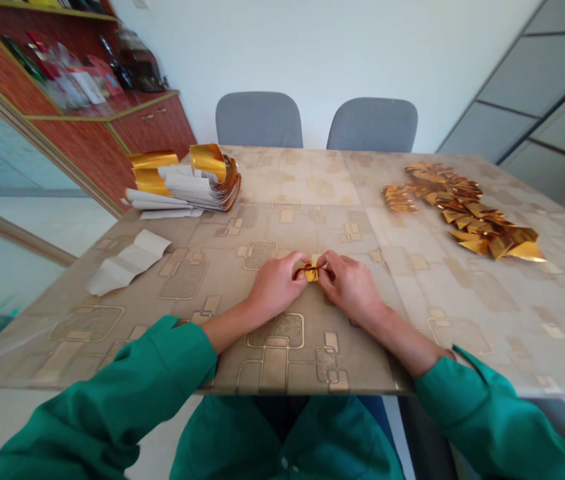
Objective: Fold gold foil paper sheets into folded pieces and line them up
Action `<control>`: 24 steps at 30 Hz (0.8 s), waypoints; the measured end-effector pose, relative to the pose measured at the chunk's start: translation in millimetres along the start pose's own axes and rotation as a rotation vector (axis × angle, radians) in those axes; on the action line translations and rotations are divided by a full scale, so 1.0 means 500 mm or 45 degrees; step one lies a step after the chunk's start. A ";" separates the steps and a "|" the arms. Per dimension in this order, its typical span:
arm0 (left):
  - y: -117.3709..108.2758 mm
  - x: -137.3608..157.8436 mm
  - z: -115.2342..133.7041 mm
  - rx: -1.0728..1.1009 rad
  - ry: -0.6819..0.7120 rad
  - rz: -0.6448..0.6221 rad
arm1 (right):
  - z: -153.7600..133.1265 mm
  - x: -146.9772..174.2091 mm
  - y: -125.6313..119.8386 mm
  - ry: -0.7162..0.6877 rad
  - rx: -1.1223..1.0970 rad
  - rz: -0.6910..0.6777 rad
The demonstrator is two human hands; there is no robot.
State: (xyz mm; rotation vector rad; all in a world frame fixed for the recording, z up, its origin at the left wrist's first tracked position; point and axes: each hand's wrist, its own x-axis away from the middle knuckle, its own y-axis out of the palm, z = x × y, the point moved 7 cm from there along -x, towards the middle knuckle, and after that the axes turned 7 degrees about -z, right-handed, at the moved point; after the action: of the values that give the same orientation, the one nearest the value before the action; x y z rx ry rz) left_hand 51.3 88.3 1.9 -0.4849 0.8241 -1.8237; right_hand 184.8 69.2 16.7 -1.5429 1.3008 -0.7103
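Your left grip (278,279) and right grip (355,288) pinch gold paper (311,273). Far left of them, bottles (24,60) are too blurred for reading any label.

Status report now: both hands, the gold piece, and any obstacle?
Left hand, right hand pinching. Gold piece held between them. Pale sheet at left, apart from hands.

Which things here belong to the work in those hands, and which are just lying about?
Likely part of the work:
- small gold piece, between the left hand and right hand
- gold-and-white sheet stack
- loose pale sheet
- folded gold pieces

Probably just around:
- left chair, right chair
- green bottle
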 end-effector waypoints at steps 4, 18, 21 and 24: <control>0.009 0.013 0.001 0.234 -0.004 -0.070 | 0.039 -0.006 -0.016 -0.032 -0.216 0.034; 0.023 0.020 -0.001 0.412 0.145 -0.145 | 0.461 -0.047 -0.202 0.642 0.100 0.618; 0.023 0.022 -0.002 0.433 0.139 -0.147 | 0.502 -0.057 -0.193 0.795 0.183 0.524; 0.024 0.023 -0.005 0.436 0.113 -0.163 | 0.520 -0.068 -0.188 0.840 0.221 0.494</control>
State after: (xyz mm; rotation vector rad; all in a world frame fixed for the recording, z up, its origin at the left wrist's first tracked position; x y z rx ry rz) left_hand 52.9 75.7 -9.0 -0.2416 0.5321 -2.0663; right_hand 441.7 176.0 11.9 -0.8915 1.8941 -1.0890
